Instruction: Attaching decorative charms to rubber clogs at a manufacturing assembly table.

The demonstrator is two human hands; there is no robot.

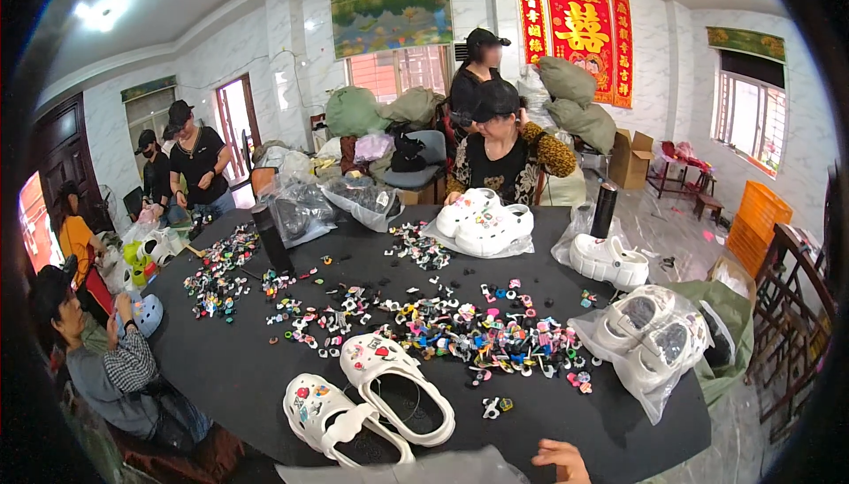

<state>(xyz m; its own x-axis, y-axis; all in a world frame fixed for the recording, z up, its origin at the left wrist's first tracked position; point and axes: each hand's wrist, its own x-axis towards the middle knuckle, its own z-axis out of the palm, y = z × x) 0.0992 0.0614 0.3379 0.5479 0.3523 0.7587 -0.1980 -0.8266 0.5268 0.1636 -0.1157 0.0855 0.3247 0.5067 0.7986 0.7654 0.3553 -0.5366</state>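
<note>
A pair of white clogs with colourful charms on their uppers lies on the black table in front of me: the left clog (pixel 340 422) and the right clog (pixel 398 387), joined by a thin loop. Along the lower edge, just below them, shows a clear plastic bag (pixel 407 468). My right hand (pixel 562 461) reaches in at the lower edge, right of the bag and apart from the clogs. Its fingers are loosely bent and apart, with nothing visible in them. My left hand is out of sight. Beyond the clogs spreads a heap of small shoe charms (pixel 495 334).
Bagged white clogs (pixel 650 329) rest at the table's right, with another white clog (pixel 610 260) behind. Across the table a person (pixel 500 143) sits by charm-covered clogs (pixel 485 223). A black cylinder (pixel 272 241) stands at left. Another person (pixel 115 369) holds a light-blue clog (pixel 143 316).
</note>
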